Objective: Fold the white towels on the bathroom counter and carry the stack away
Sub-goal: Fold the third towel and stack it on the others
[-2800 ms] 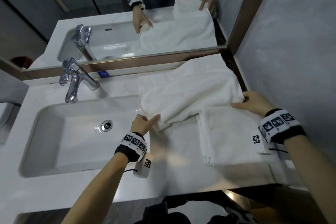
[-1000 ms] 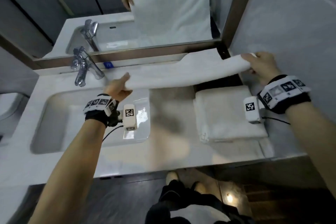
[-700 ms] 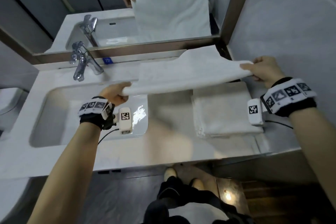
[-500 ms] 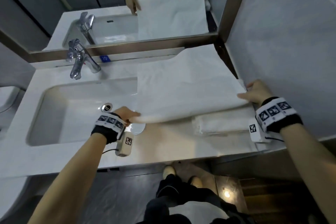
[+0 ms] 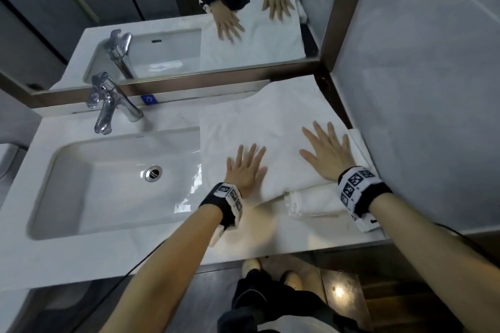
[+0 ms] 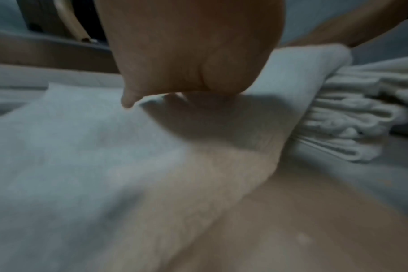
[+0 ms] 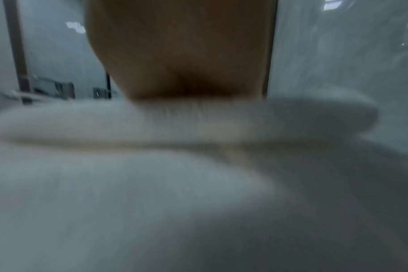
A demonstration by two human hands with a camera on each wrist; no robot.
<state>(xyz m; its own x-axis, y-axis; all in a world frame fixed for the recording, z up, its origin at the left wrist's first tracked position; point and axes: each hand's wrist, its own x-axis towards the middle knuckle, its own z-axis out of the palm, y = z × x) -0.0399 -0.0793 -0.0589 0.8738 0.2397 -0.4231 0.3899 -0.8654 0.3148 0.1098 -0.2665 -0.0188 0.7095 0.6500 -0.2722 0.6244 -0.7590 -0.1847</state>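
A white towel lies spread flat on the counter to the right of the sink, reaching back to the mirror. My left hand rests flat on its near left part, fingers straight and spread. My right hand presses flat on its near right part. A folded white towel lies under the spread one, its layered edge sticking out at the front. In the left wrist view my left hand sits on the spread towel, with the folded towel at the right. The right wrist view is blurred white cloth.
The white sink basin with its drain lies left of the towels, the chrome tap behind it. A mirror runs along the back. A grey wall stands close on the right.
The towel, held up stretched between both hands a second ago, has been laid down on the counter over the folded towel. Both hands let go of its corners and now lie flat on it.
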